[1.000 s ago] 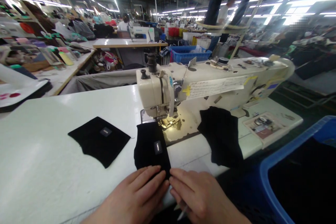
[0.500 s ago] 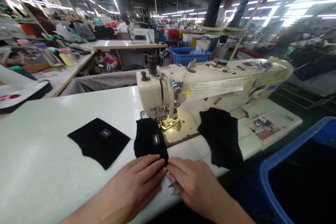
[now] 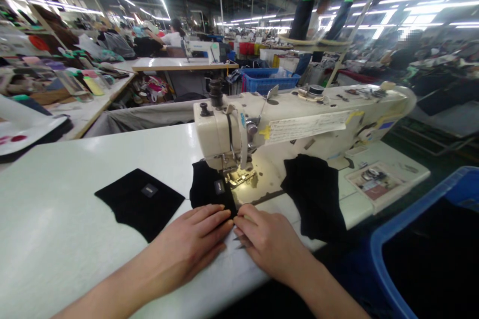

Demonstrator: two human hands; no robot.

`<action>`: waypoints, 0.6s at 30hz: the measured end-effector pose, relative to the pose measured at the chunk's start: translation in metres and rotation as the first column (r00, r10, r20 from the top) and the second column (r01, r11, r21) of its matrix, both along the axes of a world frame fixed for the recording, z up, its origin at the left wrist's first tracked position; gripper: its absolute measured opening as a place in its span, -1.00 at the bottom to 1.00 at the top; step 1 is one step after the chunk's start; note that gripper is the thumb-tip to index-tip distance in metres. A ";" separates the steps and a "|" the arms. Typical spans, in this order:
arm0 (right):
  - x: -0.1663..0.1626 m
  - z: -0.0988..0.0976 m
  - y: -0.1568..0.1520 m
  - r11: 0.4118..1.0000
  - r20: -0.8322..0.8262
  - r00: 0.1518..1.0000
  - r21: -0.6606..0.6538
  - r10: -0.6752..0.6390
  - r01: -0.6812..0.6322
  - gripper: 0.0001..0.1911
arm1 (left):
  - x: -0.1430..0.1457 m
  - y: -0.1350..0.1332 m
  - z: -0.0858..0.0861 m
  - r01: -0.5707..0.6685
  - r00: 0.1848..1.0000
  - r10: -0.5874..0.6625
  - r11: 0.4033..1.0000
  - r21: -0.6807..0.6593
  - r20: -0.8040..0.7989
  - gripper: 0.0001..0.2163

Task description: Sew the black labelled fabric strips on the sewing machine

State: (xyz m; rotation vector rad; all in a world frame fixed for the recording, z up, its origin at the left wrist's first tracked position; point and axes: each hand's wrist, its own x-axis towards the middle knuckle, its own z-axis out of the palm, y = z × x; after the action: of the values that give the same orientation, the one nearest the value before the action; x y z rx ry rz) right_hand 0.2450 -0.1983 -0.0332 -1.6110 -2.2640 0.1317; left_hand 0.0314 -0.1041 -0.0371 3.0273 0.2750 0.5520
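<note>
A black fabric piece (image 3: 205,189) with a small dark label (image 3: 219,187) lies under the presser foot of a sewing machine (image 3: 219,134). My left hand (image 3: 192,239) rests flat on its near end, fingers stretched out. At the fabric's near right edge, my right hand (image 3: 271,241) has thumb and fingers closed on the cloth. A pointed metal tip (image 3: 238,243) sticks out beneath the right fingers; the rest of that tool is hidden in the hand. To the left lies another labelled black piece (image 3: 136,204), and right of the needle are black pieces (image 3: 314,197).
A blue plastic bin (image 3: 377,254) holding dark cloth stands at the right by the table (image 3: 48,199). Thread cones (image 3: 302,19) stand behind the machine. Farther back are a second sewing machine (image 3: 202,49), a blue basket (image 3: 269,82) and people at work.
Both hands have moved forward, pushing the fabric piece and its label farther toward and past the needle. The other black pieces stay in place.
</note>
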 end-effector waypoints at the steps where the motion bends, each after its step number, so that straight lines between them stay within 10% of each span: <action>1: 0.000 0.001 0.002 1.000 0.010 1.000 -0.004 -0.008 0.008 -0.86 | 0.000 0.002 0.000 -0.001 1.000 0.001 1.000 -0.004 0.000 -0.68; 9: 0.005 0.000 -0.003 0.977 -0.062 0.990 0.164 -0.130 0.139 -0.82 | 0.004 0.016 0.010 0.011 0.999 -0.011 1.000 0.009 -0.040 -0.70; 18: 0.043 0.004 -0.043 0.798 -0.148 0.838 0.259 -0.525 0.545 -0.64 | 0.007 0.032 0.014 0.002 1.000 -0.002 1.000 -0.027 -0.010 -0.69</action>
State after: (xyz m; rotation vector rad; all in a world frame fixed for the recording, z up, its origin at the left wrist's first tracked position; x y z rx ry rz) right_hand 0.2882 -0.2409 -0.0290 -1.9647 -1.5940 -0.2783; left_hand 0.0385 -0.0717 -0.0229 3.0048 0.2774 0.5281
